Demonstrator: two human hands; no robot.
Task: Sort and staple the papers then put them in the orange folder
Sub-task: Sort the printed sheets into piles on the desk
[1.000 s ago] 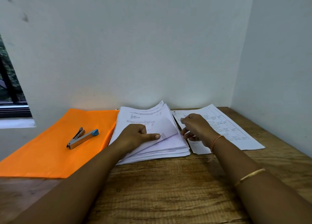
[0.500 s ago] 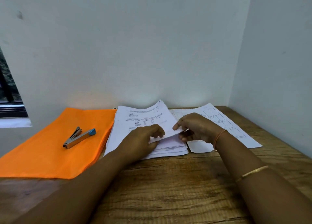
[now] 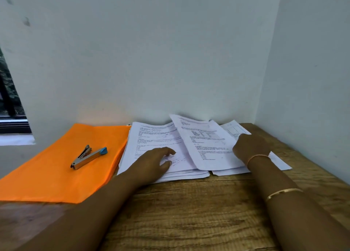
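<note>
A thick stack of printed white papers point(image 3: 151, 137) lies on the wooden table point(image 3: 189, 213) against the back wall. My left hand point(image 3: 157, 161) rests on top of the stack with its fingers loosely bent. My right hand point(image 3: 250, 148) holds the right edge of a single printed sheet point(image 3: 206, 146), which slants across the stack's right side and over a second pile point(image 3: 236, 129) with a printed table on it. The fingertips of that hand are hidden. To the left lies the flat orange folder point(image 3: 56, 165), and on it a silver stapler point(image 3: 89, 157) with a blue end.
The table sits in a corner, with white walls directly behind the papers and along the right side. A window opening point(image 3: 9, 108) is at the far left. Bare wood stretches in front of the papers toward me.
My right hand has pulled the top sheet off the stack and swung it rightward over the second pile. My left hand let go of the sheet's corner and now rests on the stack.
</note>
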